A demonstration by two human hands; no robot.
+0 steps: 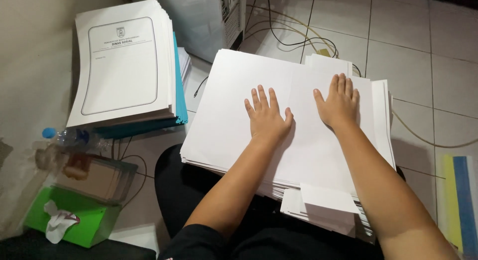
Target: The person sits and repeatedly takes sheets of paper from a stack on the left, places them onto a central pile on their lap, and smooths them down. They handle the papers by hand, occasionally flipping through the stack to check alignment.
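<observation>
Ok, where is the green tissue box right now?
In the head view, the green tissue box sits on the floor at the lower left, just below a plastic bottle and left of the person's lap.

A single head-worn camera looks steeply down and slightly forward from close above the person's lap. Both forearms enter from the bottom edge, the paper stack (pixel 239 115) fills the centre, and the tiled floor (pixel 423 46) runs to the top right corner.
</observation>
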